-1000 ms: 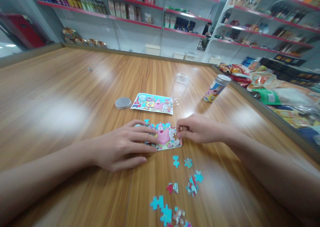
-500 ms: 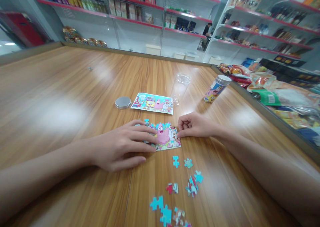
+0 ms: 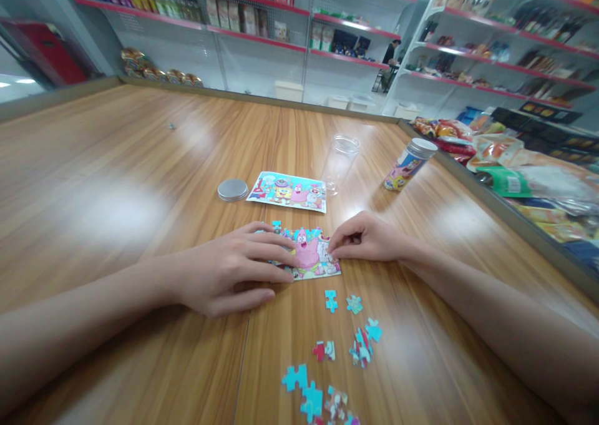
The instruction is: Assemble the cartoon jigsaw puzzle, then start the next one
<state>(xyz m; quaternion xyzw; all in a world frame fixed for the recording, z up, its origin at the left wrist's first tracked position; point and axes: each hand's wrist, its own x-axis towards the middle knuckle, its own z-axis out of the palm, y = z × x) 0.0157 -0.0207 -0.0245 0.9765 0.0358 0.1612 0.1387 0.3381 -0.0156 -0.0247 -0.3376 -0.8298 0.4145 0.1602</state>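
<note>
A partly joined jigsaw puzzle with a pink starfish figure lies flat on the table. My left hand rests across its left part, fingers stretched out and spread, hiding that side. At the puzzle's upper right edge, my right hand has its thumb and forefinger pinched together, touching the edge; anything between the fingertips is hidden. Loose pieces lie nearer me: a blue piece, a greenish piece, a red and white piece and several more. Behind the puzzle is a printed picture sheet with the same cartoon figures.
A silver lid lies left of the sheet. A clear jar stands behind its right end, and a printed canister with a silver lid farther right. Packaged goods lie beyond the table's right rim. Shelves line the back.
My right hand's forefinger has reached forward over the puzzle's right edge, its fingertips closing there. My left hand keeps its place on the puzzle. The whole view has shifted slightly.
</note>
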